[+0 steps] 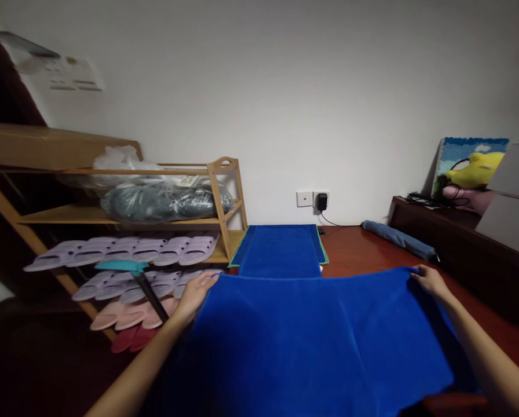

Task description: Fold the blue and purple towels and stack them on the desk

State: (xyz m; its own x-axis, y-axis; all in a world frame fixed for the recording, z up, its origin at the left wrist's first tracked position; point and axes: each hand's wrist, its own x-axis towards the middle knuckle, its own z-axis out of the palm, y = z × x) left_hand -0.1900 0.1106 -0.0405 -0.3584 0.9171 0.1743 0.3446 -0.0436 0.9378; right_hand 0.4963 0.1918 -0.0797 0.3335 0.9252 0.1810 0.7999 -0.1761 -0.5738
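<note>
A large blue towel (294,341) is stretched out wide between my two hands, its top edge nearly straight. My left hand (197,294) pinches its upper left corner, close to the shoe rack. At the upper right corner, my right hand (431,282) has the cloth gripped between thumb and fingers. Beyond the held towel, more folded blue towels (281,249) lie flat on the reddish-brown table, stacked, one with a green edge. The held towel covers their near end and much of the tabletop.
A wooden rack (222,197) on the left holds rows of slippers (142,248) and plastic-wrapped bundles (164,200). A turquoise-headed tool with a dark handle (149,289) stands before it. A rolled blue cloth (398,240) lies at the table's (346,249) back right, by a dark ledge.
</note>
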